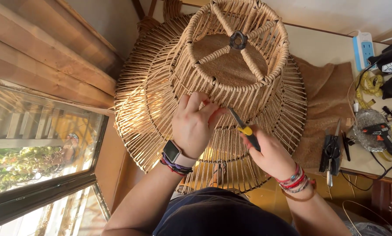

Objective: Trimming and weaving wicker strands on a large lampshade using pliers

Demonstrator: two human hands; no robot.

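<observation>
A large woven rattan lampshade [231,74] with tiered rings and a spoked top stands in front of me, partly over the table edge. My left hand [194,124], with a watch and bracelets at the wrist, presses its fingers against the weave at the shade's middle tier. My right hand [270,153] grips a small tool with a yellow and black handle [247,132]; the tool's tip meets the weave beside my left fingers.
A brown cloth [331,96] lies under the shade on a white table [318,43]. To the right are black scissors [331,150], a glue gun [381,133], a yellow measuring tape [371,85] and a power strip [363,48]. A window [34,148] is at the left.
</observation>
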